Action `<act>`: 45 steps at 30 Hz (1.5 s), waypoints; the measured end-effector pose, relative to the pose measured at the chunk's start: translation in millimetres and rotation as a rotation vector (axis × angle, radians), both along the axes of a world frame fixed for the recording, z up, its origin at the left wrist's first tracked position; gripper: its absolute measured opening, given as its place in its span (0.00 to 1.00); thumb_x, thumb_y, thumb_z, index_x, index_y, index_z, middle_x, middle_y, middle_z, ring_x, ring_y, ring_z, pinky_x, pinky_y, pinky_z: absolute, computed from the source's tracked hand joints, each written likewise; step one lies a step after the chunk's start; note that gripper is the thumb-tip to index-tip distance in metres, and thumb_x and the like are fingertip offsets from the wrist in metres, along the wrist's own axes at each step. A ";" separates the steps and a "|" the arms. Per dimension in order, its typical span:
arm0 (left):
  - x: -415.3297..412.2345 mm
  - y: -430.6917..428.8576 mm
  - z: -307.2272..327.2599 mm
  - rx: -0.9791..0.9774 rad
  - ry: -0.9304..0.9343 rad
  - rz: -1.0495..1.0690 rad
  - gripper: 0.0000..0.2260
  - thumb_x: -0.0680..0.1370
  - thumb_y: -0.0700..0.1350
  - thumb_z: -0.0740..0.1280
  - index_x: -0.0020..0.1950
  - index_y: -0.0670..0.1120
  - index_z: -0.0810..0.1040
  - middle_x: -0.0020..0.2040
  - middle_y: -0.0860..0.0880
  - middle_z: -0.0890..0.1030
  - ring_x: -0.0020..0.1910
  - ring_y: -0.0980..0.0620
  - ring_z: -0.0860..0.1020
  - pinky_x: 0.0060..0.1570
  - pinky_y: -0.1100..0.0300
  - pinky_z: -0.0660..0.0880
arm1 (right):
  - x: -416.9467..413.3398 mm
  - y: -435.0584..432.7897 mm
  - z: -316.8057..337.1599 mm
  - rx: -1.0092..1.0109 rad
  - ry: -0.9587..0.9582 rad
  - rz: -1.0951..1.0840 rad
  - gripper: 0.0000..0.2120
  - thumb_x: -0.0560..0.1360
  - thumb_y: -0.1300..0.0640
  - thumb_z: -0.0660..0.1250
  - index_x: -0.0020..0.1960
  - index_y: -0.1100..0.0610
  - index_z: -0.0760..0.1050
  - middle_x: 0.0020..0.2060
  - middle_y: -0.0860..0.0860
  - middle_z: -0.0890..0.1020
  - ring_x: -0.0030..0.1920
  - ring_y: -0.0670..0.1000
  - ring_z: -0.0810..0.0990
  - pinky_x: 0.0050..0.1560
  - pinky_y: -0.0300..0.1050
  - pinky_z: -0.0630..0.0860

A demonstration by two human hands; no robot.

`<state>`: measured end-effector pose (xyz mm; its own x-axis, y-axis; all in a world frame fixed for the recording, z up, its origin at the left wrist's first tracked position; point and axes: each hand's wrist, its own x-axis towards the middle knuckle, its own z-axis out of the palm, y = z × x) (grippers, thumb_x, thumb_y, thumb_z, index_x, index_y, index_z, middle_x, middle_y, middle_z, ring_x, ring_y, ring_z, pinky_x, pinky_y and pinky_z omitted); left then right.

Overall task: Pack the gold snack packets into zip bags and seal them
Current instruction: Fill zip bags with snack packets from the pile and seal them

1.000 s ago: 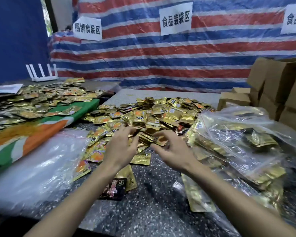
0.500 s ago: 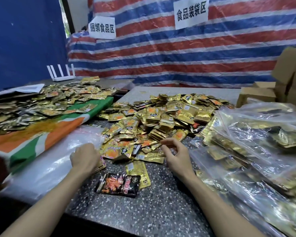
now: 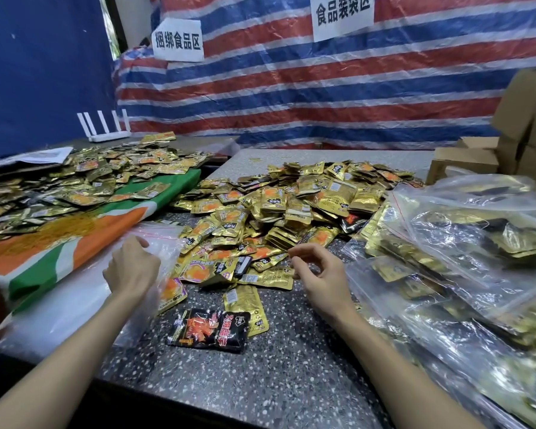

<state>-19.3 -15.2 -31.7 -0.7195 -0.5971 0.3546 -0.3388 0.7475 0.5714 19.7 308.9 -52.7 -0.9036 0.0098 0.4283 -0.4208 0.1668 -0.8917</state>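
Fingers of your left hand (image 3: 131, 268) curl onto the clear plastic zip bags (image 3: 75, 289) beside the heaped gold foil snack packets (image 3: 294, 209); any pinch is hidden. Peel one bag only; your right hand (image 3: 320, 274) hovers slack, empty.

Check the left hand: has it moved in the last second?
Yes. The left hand went left, off the gold packet pile, onto the clear zip bags.
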 end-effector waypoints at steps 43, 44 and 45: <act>73.7 121.3 50.7 0.329 0.468 -0.631 0.11 0.76 0.40 0.69 0.34 0.40 0.76 0.28 0.44 0.77 0.29 0.45 0.76 0.31 0.51 0.76 | 17.3 7.6 46.2 -0.156 -0.464 0.201 0.21 0.79 0.47 0.66 0.30 0.55 0.75 0.25 0.50 0.75 0.24 0.48 0.68 0.24 0.35 0.62; 72.8 122.2 51.5 0.327 0.473 -0.642 0.11 0.76 0.39 0.69 0.34 0.40 0.75 0.28 0.44 0.77 0.29 0.45 0.76 0.30 0.54 0.74 | 11.2 6.4 47.3 -0.185 -0.490 0.140 0.20 0.79 0.45 0.66 0.34 0.57 0.77 0.27 0.50 0.76 0.25 0.47 0.70 0.24 0.36 0.64; 71.7 123.0 51.7 0.327 0.471 -0.654 0.11 0.76 0.39 0.69 0.34 0.41 0.75 0.27 0.45 0.76 0.28 0.46 0.75 0.29 0.56 0.74 | 2.3 5.0 48.5 -0.192 -0.508 0.057 0.19 0.79 0.45 0.66 0.38 0.59 0.78 0.29 0.50 0.78 0.26 0.47 0.72 0.25 0.38 0.66</act>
